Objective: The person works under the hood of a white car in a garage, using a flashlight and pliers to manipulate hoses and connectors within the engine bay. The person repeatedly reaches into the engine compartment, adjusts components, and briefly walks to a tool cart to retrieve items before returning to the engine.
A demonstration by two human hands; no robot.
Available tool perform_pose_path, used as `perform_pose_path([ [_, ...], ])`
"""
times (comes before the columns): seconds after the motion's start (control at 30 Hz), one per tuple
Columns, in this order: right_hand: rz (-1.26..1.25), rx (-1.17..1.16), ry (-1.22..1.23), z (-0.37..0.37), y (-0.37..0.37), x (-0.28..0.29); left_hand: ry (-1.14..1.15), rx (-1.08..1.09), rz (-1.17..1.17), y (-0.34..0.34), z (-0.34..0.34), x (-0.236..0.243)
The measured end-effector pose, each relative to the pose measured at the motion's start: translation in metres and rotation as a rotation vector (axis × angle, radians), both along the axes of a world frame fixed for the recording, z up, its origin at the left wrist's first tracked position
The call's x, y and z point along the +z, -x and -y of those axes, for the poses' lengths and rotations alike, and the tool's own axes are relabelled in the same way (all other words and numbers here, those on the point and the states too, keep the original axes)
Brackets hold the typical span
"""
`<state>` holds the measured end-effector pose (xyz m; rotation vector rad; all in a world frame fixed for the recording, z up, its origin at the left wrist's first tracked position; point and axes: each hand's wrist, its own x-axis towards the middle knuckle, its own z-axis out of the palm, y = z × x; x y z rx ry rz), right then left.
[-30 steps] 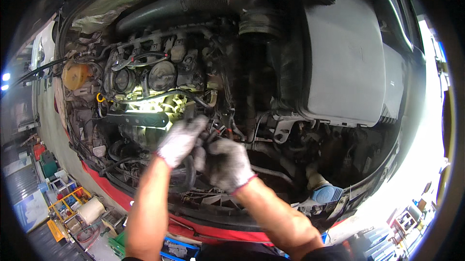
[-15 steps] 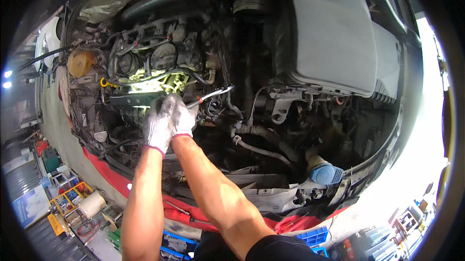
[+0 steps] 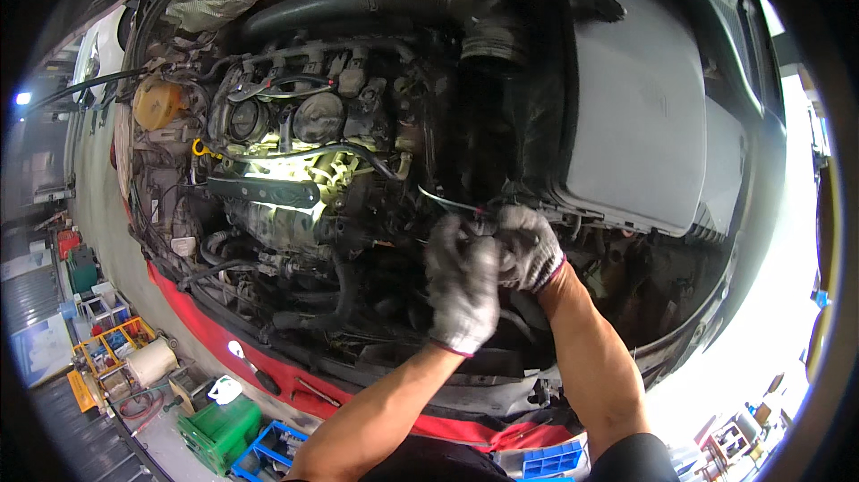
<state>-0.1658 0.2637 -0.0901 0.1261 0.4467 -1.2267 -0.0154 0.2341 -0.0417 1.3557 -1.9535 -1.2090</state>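
Both my hands, in greyish work gloves, come together over the open engine bay, right of the engine. A slim tool (image 3: pixel 447 201) with a bright metal shaft and a red spot near its grip sticks out leftward from between them; its exact kind is unclear. My right hand (image 3: pixel 530 249) is closed around its handle end. Touching or almost touching it, my left hand (image 3: pixel 463 281) is smeared by motion, so its fingers cannot be read. A dark bar-shaped work lamp (image 3: pixel 268 190) lies across the engine, lighting the parts behind it.
Pliers (image 3: pixel 282 88) lie on the engine top, near a yellow dipstick ring (image 3: pixel 199 148) and an orange cap (image 3: pixel 159 106). A grey box cover (image 3: pixel 635 115) fills the right. A ratchet (image 3: pixel 255 367) rests on the red cover (image 3: pixel 192 307) along the front edge.
Both hands have moved right, away from the lit engine area, taking the slim tool with them. The lamp bar is now fully uncovered. The view has shifted slightly.
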Motion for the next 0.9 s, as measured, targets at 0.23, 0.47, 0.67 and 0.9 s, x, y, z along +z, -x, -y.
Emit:
perform_pose_path([
  [0.23,-0.648,0.515,-0.255,0.032,0.001,0.055,-0.486,-0.098,-0.265,-0.041,0.062,-0.084],
  [0.47,-1.321,0.787,0.086,-0.024,-0.019,0.051,0.969,-1.069,0.721,-0.086,0.026,-0.021],
  [0.67,-1.185,0.871,-0.157,-0.107,-0.051,0.177,-0.610,0.024,0.029,-0.103,0.092,0.023],
  [0.9,-1.526,0.813,0.168,-0.193,-0.131,0.174,-0.075,-0.050,0.528,-0.023,0.107,-0.044],
])
